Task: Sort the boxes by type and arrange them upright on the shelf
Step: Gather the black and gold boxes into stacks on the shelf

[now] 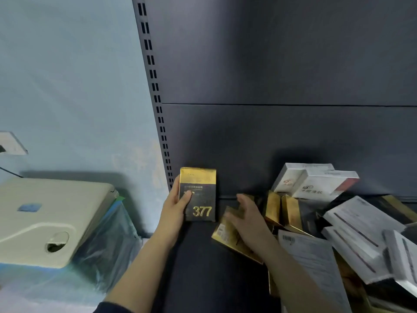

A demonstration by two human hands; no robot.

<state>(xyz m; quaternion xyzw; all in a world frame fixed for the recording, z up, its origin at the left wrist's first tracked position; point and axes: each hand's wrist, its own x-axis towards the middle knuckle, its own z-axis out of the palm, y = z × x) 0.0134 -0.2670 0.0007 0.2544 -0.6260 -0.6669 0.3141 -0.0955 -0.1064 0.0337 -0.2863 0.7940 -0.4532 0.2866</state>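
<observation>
The left hand (178,199) has its grip closed around a black-and-gold box marked 377 (198,195), standing it upright at the shelf's (198,267) left end, near the slotted upright (158,98). The right hand (246,220), fingers loosely spread, rests on a gold box lying flat (225,233); whether it has actually closed on that box I cannot tell. To do this well, press the 377 box square against the back panel (282,143), then stand its match flush beside it. The heap (338,222) shows about three more gold boxes and roughly six white ones; overlaps prevent an exact count.
</observation>
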